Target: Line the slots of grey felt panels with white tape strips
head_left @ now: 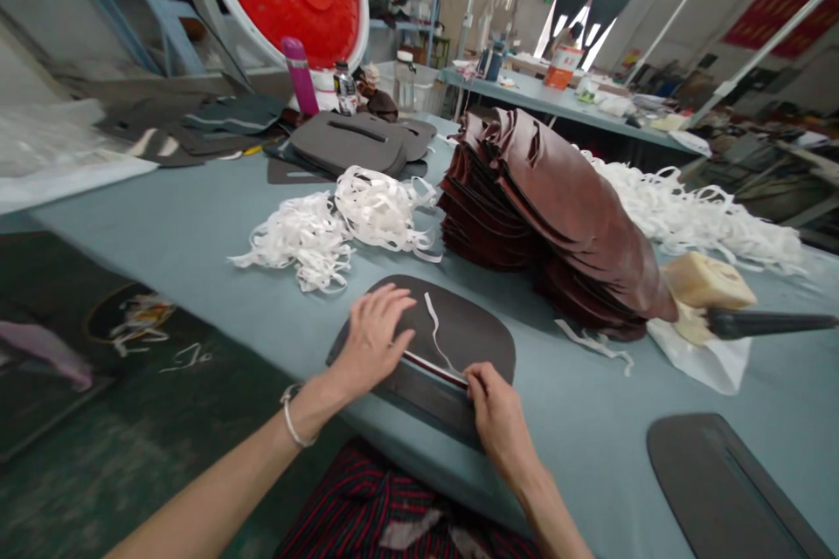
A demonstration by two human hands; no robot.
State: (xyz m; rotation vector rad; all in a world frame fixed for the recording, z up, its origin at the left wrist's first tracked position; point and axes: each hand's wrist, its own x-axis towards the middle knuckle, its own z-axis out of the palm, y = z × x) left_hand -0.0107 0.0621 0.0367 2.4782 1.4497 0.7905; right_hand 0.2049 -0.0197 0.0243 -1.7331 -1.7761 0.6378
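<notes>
A dark grey rounded panel lies at the table's near edge, with a slot across it showing a dark red and white line. My left hand rests over the panel's left part, fingers stretched and thumb apart, near the slot's left end. At the slot's right end my right hand pinches, thumb against finger. A thin white tape strip curls over the panel and runs down to those fingertips. What exactly lies between them is partly hidden.
Behind the panel stand a stack of brown leather pieces and heaps of white strips. Right are a yellowish block, a dark-handled tool and another grey panel. Grey pieces and a purple bottle stand farther back.
</notes>
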